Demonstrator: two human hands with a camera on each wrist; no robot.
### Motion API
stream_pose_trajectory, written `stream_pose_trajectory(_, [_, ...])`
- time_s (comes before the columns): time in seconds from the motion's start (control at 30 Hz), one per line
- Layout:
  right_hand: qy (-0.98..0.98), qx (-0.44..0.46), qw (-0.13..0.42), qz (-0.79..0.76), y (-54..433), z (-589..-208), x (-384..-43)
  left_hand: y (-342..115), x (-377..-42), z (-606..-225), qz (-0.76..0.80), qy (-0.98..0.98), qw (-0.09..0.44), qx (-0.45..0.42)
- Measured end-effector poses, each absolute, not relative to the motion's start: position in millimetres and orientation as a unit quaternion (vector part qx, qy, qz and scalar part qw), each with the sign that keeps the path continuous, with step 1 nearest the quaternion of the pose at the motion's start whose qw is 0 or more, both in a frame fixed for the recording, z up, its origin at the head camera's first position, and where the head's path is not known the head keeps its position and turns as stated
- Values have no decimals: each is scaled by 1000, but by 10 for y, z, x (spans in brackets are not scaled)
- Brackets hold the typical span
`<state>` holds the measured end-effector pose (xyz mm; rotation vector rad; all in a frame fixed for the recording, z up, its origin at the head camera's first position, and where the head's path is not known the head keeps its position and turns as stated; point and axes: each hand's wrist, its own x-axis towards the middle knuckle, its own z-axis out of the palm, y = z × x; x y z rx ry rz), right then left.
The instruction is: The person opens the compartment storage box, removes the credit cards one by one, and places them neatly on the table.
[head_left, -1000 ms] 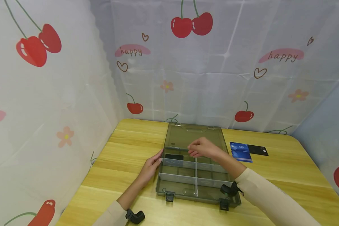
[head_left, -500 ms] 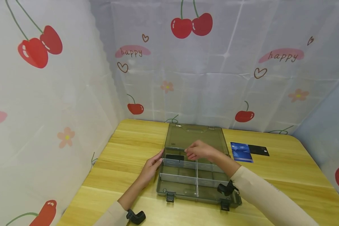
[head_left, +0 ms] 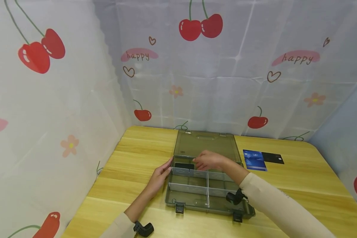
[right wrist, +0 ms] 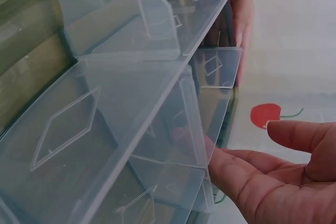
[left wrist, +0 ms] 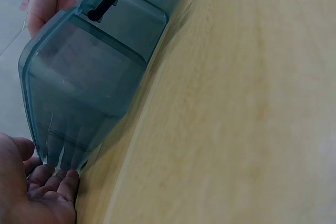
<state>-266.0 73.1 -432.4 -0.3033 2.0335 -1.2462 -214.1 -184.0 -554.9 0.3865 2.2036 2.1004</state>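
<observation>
A smoky grey plastic compartment box lies with its lid folded back on the wooden table. Clear dividers split its inside. At the box's left side wall, near the back corner, my left hand touches the outside with extended fingers. My right hand reaches into the back row near the middle. In the right wrist view, its fingers reach behind a clear divider, while the thumb stands apart with nothing pinched. A flat black piece sits in the back left compartment.
Right of the box lie a blue card marked VIP and a black card partly under it. Two black latches, one a left latch, hang at the box's front. Cherry-printed cloth closes the table's back.
My right hand has moved a little left and slightly lower over the back row, toward the black piece. The left hand stays at the box's side.
</observation>
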Motion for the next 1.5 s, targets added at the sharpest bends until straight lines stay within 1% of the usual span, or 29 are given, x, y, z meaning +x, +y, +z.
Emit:
stream_pose_trajectory(0.2, [787,-109,365,-486,686,-4348,-2659,-1843,-2130,-5555,682,718,31,137])
stream_pose_trajectory(0.47, [775,-75,370,-507,665,-4409,-2633,-1829,-2111,-5581,683,717,39,133])
stream_pose_trajectory(0.8, [718,-95,409,-555,703,-4464,-2698,-1825,-2128,-5574,687,710,33,148])
stream_pose_trajectory(1.2, [629,-30,447,-636,728,-4494,-2750,-1834,-2144,-5549,687,712,28,139])
stream_pose_trajectory(1.33, [626,-26,444,-641,710,-4498,-2730,-1831,-2144,-5554,688,712,27,134])
stream_pose_trajectory(1.5, [633,-5,420,-650,660,-4496,-2698,-1846,-2149,-5555,690,711,30,130])
